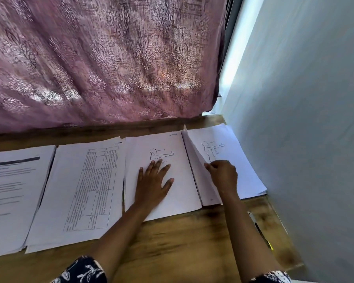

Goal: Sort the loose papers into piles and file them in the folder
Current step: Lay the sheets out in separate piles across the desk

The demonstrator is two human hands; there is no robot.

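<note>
Loose papers (80, 190) lie in four piles, in a row along the far edge of the wooden desk (182, 231). The left hand (153, 180) rests flat, fingers straight and spread, on the third pile (182, 193), topped by a line-drawn figure. The right hand (223, 174) pinches a lifted sheet (198, 176) with curled fingers, over the fourth pile (243, 170) at the desk's far right corner, beside a pale wall (305, 99). A pink curtain (110, 58) hangs behind

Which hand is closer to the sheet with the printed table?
Left. The left hand lies flat on the drawing pile beside the table sheet; the right hand pinches a page one pile farther right.
</note>
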